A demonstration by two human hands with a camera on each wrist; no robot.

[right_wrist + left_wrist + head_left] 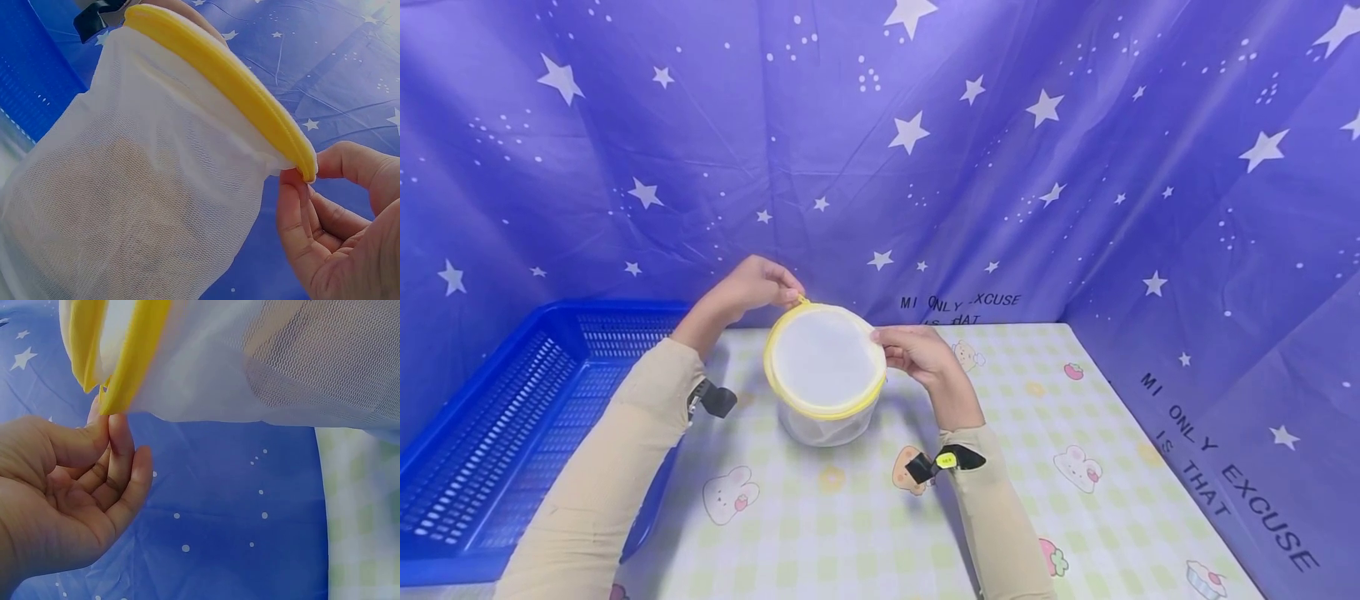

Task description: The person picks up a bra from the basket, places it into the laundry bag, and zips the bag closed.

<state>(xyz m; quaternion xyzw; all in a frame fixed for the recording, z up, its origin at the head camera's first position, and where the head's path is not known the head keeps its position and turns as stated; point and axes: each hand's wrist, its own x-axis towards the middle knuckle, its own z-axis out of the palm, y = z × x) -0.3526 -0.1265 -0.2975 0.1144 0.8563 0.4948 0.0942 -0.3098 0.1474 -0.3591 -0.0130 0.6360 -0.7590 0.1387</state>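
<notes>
A round white mesh laundry bag [829, 358] with a yellow zippered rim is held up over the table, its flat top facing the head camera. My left hand [758, 283] pinches the yellow edge at the bag's far left, by the zipper end; the left wrist view shows the thumb and finger on that yellow trim [128, 369]. Opposite, my right hand [919, 350] pinches the rim between thumb and fingers. Through the mesh side [137, 206], something brownish shows faintly in the right wrist view; what it is I cannot tell.
To the left stands a blue plastic basket [523, 342] with slotted walls, partly behind my left sleeve. A checkered cloth [790, 517] with cartoon prints covers the table. Purple star-patterned curtains [850, 125] hang behind and along the right side.
</notes>
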